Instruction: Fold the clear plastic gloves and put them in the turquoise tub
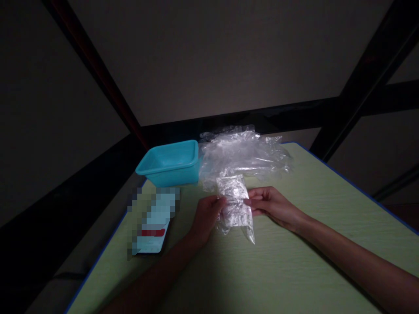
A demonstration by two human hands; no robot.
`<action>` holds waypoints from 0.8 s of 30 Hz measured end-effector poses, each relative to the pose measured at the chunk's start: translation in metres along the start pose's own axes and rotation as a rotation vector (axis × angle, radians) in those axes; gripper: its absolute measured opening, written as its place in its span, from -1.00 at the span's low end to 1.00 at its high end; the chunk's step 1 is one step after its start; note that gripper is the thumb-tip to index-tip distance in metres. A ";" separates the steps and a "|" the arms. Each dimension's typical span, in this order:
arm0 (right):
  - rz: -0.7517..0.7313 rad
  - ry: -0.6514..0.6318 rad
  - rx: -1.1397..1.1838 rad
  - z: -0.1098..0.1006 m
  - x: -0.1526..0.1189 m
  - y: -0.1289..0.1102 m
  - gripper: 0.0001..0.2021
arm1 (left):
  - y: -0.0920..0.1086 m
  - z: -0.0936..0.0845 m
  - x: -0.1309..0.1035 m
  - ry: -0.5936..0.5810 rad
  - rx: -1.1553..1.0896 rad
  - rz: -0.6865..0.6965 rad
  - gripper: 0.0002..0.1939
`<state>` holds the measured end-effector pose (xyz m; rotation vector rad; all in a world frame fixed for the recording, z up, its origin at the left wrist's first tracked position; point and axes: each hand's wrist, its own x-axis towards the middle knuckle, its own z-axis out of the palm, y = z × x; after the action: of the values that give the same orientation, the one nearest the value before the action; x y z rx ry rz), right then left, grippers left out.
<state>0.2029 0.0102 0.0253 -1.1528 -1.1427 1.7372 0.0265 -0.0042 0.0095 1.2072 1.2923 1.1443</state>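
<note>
Between my hands, just above the table, is a folded clear plastic bag [234,192], shiny and creased into a rough rectangle. One loose corner of it hangs down at the lower right. My left hand [207,214] pinches its left edge, thumb on top. On the right edge, my right hand [272,205] grips it between thumb and fingers. Behind the folded bag lies a spread pile of crumpled clear plastic bags [244,152]. Which fingers press underneath the folded bag is hidden.
A turquoise plastic basket [173,174] stands at the back left, against the pile. Nearer on the left lies a phone-like flat object [153,235], partly blurred out. The pale green table [294,270] has blue edging; a wall rises behind it.
</note>
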 end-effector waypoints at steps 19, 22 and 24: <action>-0.061 0.011 0.015 -0.002 0.003 0.003 -0.75 | 0.003 -0.001 0.001 -0.088 -0.230 -0.142 -0.76; -0.089 0.000 0.017 -0.003 0.003 0.003 -0.75 | 0.001 -0.003 0.002 -0.088 -0.238 -0.143 -0.78; -0.112 -0.002 0.018 -0.003 0.003 0.003 -0.77 | -0.001 -0.004 0.003 -0.088 -0.231 -0.137 -0.80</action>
<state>0.2048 0.0123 0.0208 -1.0563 -1.1677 1.6606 0.0227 -0.0016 0.0087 0.9733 1.1247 1.0960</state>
